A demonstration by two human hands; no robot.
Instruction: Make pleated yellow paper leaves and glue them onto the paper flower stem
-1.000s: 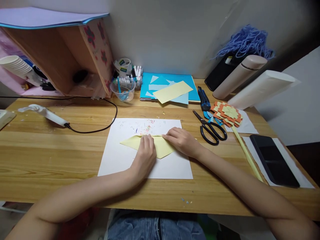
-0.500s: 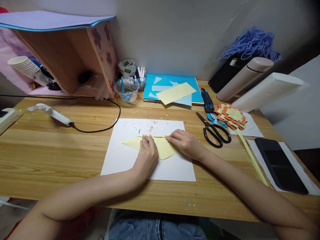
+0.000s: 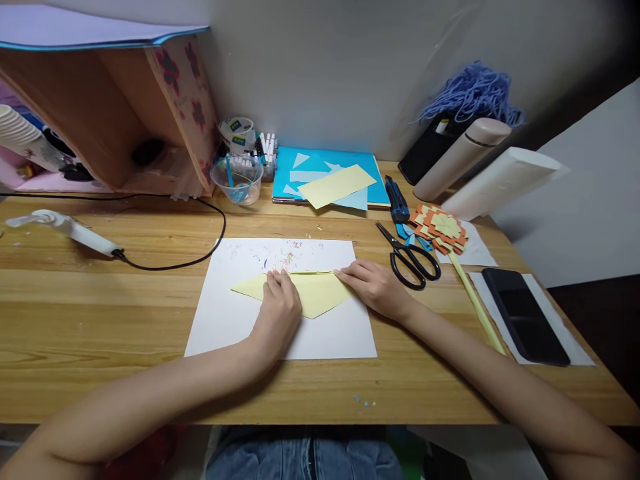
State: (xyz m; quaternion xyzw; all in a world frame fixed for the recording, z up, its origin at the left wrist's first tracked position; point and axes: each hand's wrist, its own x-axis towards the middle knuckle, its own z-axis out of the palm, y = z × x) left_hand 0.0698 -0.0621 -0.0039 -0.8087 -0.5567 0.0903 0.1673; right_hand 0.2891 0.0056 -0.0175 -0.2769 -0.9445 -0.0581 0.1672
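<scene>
2 hands (image 3: 281, 308), apart, touch yellow paper (image 3: 319, 293) at its far edge.

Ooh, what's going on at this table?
A person has both bare hands on a piece of yellow paper that lies on a white sheet. The left hand presses near the paper's far edge, and the right hand touches it further right. That far edge looks folded over. The black-handled scissors lie open on the table beyond the right hand, near an orange and yellow paper flower; neither hand touches them.
</scene>
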